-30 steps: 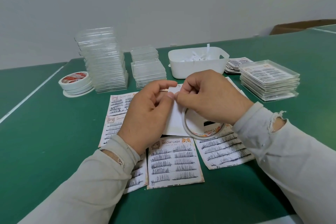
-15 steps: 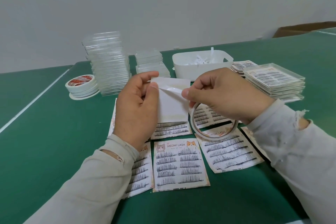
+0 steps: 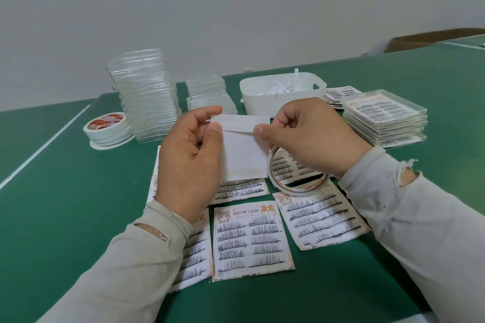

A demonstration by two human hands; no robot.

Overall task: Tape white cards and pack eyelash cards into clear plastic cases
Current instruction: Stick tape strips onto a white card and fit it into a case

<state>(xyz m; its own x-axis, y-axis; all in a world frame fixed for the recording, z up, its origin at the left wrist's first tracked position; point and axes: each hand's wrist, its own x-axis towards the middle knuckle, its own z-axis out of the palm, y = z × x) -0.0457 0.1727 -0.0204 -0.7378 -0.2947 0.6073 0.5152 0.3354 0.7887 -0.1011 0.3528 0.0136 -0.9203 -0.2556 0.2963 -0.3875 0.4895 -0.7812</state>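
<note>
My left hand [image 3: 190,155] pinches the left edge of a white card [image 3: 242,157], held upright above the table. A strip of tape [image 3: 237,129] runs across the card near its top. My right hand [image 3: 312,136] pinches the strip's right end, and a thin tape roll [image 3: 296,186] hangs from its lower fingers. Several eyelash cards [image 3: 249,238] printed "MEOW LASH" lie flat on the green table [image 3: 65,204] below my hands. Empty clear plastic cases [image 3: 147,97] are stacked at the back left.
A lower stack of clear cases [image 3: 207,92] stands beside the tall one. Spare tape rolls [image 3: 109,128] sit at the far left. A white bin [image 3: 282,97] holds paper strips. Packed cases [image 3: 383,118] are stacked at the right, with loose eyelash cards [image 3: 338,94] behind them.
Both hands lifted the white card off the table. My right hand has drawn the tape strip rightward across the card's top, and the roll now hangs lower beneath it.
</note>
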